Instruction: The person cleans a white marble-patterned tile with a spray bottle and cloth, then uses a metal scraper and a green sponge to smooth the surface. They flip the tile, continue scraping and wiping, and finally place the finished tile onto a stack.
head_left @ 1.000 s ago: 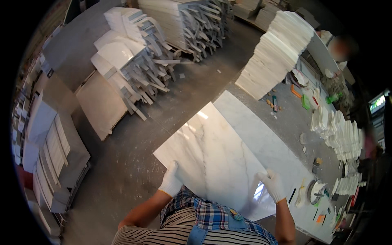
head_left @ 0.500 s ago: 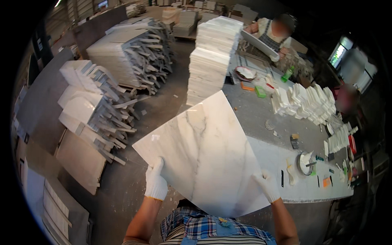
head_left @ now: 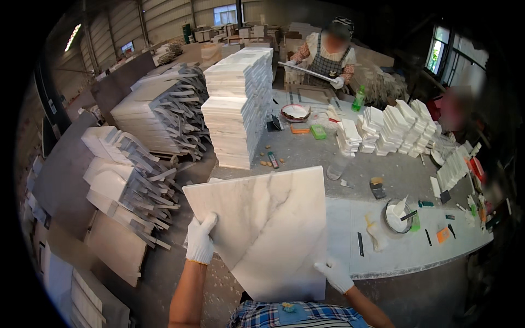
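Two hands: both in white gloves, holding one large tile in front of the person's chest.
Tile: a square white marble tile (head_left: pixel 268 229) with grey veins, held tilted, its far edge over the near edge of the desk (head_left: pixel 383 251).
Left hand: the left hand (head_left: pixel 200 239) has its grip closed on the tile's left edge, fingers curled over the top face.
Right hand: the right hand (head_left: pixel 334 275) has its grip closed on the tile's lower right corner, fingers spread beneath and beside it.
Desk: long and grey, dusted white, with a round bowl of white paste (head_left: pixel 398 215) to the right of the tile, well apart from it.
Stack: a tall stack of white tiles (head_left: pixel 239 104) stands on the far left part of the desk.
Small pieces: rows of small white tile pieces (head_left: pixel 388 130) stand on the far right.
Other person: a co-worker in a checked apron (head_left: pixel 326 54) stands at the far end, holding a long white strip (head_left: pixel 306 71).
Floor: leaning bundles of white slabs (head_left: pixel 128 180) on the left.
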The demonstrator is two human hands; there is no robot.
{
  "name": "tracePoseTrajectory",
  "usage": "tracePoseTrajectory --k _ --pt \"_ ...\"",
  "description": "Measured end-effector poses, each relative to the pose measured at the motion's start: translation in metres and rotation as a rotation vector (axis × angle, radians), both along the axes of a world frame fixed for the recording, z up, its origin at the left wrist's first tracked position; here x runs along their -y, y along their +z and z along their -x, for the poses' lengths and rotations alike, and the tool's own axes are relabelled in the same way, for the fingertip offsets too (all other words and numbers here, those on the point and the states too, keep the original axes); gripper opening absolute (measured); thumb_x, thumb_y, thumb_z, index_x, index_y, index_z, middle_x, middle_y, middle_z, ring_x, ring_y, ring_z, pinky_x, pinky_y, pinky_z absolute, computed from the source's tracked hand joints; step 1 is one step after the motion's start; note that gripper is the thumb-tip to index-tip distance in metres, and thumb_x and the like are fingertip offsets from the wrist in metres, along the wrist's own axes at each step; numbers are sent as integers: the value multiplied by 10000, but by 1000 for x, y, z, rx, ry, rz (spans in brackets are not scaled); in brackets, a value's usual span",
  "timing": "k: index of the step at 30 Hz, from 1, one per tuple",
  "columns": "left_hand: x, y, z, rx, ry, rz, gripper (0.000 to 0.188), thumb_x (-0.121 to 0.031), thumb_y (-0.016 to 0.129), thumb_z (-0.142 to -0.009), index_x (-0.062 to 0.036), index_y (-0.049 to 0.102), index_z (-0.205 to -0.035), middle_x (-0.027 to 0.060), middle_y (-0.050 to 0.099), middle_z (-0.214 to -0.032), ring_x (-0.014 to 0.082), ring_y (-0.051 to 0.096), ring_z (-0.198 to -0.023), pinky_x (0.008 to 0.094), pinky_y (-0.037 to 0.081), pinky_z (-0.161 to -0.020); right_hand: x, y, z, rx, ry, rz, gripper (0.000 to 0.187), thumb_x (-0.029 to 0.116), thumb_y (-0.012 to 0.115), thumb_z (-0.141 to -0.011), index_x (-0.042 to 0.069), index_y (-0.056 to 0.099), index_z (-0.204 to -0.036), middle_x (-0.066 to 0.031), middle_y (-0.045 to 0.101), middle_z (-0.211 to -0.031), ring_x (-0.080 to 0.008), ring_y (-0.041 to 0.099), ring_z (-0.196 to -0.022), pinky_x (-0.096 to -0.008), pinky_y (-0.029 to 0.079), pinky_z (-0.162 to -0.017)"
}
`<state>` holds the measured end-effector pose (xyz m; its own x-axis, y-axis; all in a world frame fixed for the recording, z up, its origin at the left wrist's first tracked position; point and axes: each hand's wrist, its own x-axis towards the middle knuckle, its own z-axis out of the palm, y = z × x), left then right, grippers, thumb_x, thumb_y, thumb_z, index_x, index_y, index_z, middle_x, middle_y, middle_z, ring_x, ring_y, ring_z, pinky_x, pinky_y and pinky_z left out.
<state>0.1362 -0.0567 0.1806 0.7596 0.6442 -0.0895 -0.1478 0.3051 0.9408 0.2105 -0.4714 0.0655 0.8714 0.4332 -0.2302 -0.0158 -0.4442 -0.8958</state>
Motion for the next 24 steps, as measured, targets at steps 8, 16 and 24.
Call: tracePoseTrajectory --k 8,16,24 --pt "36 -9 -30 -5 -37 -214 580 -66 692 -883 34 538 -1432 91 670 -1299 182 630 -1176 341 495 -1038 33 -3 -22 97 261 -21 579 537 715 -966 -29 693 -844 -176 655 -734 -264 613 -677 -431 484 -650" --pt "38 -18 -57 -60 -79 -258 531 -238 737 -962 45 588 -1385 51 681 -1246 160 628 -1108 339 495 -1005 44 18 -45 -175 363 92 563 522 708 -983 -27 700 -860 -150 696 -792 -255 647 -748 -416 498 -689" --pt "54 16 -63 -400 -35 -559 764 -297 804 -903 51 490 -1507 138 647 -1380 249 615 -1259 381 484 -1068 43 -1 -49 -93 362 106 502 489 721 -985 -12 715 -947 -146 714 -865 -278 657 -811 -411 529 -767"
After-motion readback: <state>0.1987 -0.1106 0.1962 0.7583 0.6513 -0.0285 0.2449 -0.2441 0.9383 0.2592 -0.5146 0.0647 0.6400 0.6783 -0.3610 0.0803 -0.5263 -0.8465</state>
